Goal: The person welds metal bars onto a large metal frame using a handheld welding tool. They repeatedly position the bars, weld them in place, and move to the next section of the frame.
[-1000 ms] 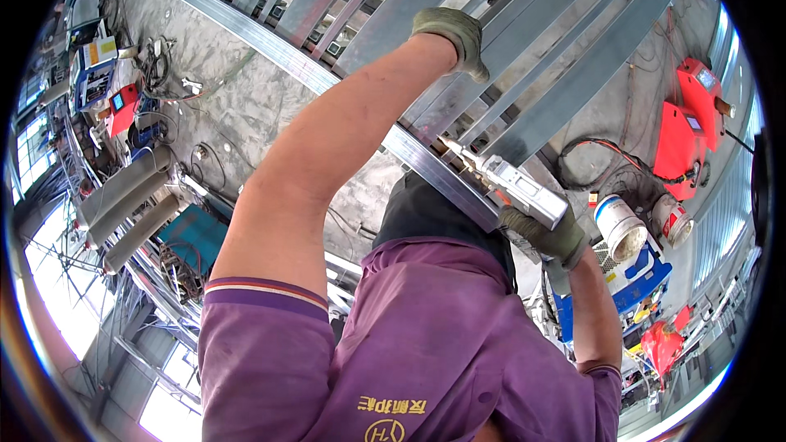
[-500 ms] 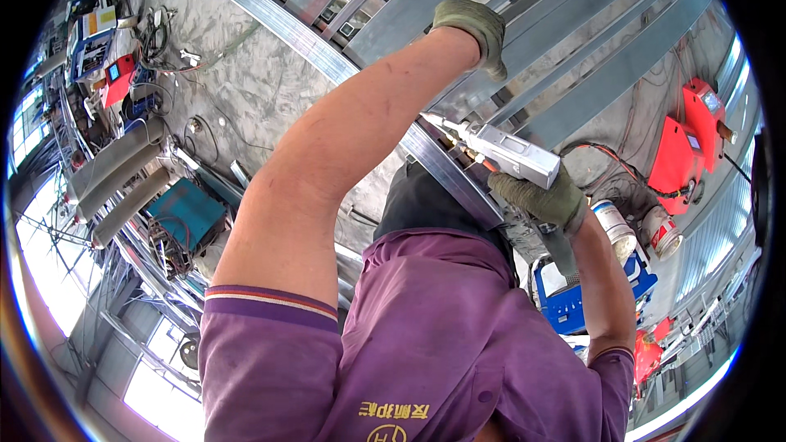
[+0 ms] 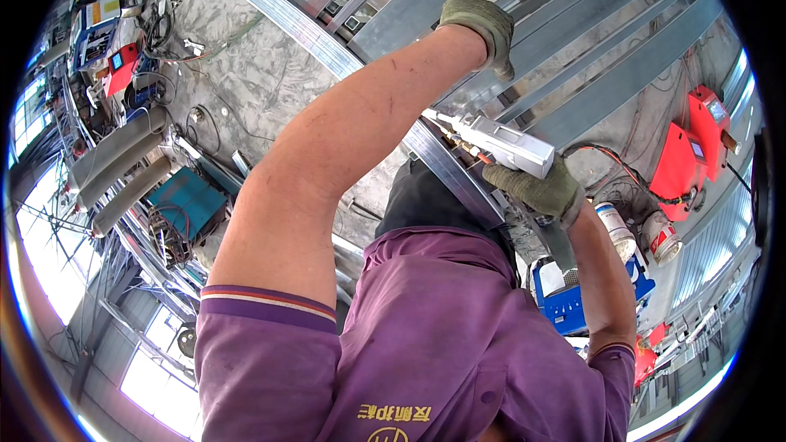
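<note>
My right hand [image 3: 544, 193], in a green work glove, is closed around a white handheld welding gun [image 3: 514, 147]. The gun's thin nozzle points to the upper left, its tip at a shiny metal rail [image 3: 442, 155] beside my left forearm. Whether the tip touches the rail I cannot tell. Farther off, my left hand [image 3: 479, 26], also gloved, bends down over a grey metal slat [image 3: 483, 65] of the frame. Its thumb side points down, and most of its fingers are hidden behind the knuckles.
Long grey slats [image 3: 606, 98] spread beyond the rail. Red machines [image 3: 681, 165] stand at the right with cables on the concrete floor. Two buckets [image 3: 614, 225] and a blue crate [image 3: 565, 307] are near my right forearm. A teal box [image 3: 188, 200] sits at the left.
The view has shifted slightly. The welding gun and my right hand appear a little farther left, with the nozzle still at the rail. Both hands keep the same hold.
</note>
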